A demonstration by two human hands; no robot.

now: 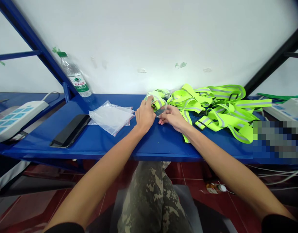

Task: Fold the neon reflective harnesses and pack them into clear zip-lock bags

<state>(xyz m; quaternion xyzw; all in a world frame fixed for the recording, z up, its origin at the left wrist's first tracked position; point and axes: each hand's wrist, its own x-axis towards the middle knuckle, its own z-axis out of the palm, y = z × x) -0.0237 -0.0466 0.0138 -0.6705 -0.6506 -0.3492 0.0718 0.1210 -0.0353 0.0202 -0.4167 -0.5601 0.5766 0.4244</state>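
Observation:
My left hand [145, 116] grips a folded neon yellow reflective vest [157, 100] at its near edge. My right hand [171, 117] pinches a small clear plastic bag [160, 111], which lies between my hands against the folded vest. Just right of my right hand, a tangled pile of neon yellow reflective vests [221, 108] with grey stripes and black buckles spreads over the blue metal shelf [158, 145]. The bag's mouth is partly hidden by my fingers.
Several clear zip bags [111, 117] lie left of my hands, beside a black tablet [71, 130]. A water bottle [74, 76] leans on the white wall [139, 42]. White power strips [16, 120] sit at both shelf ends, and blue uprights frame the shelf.

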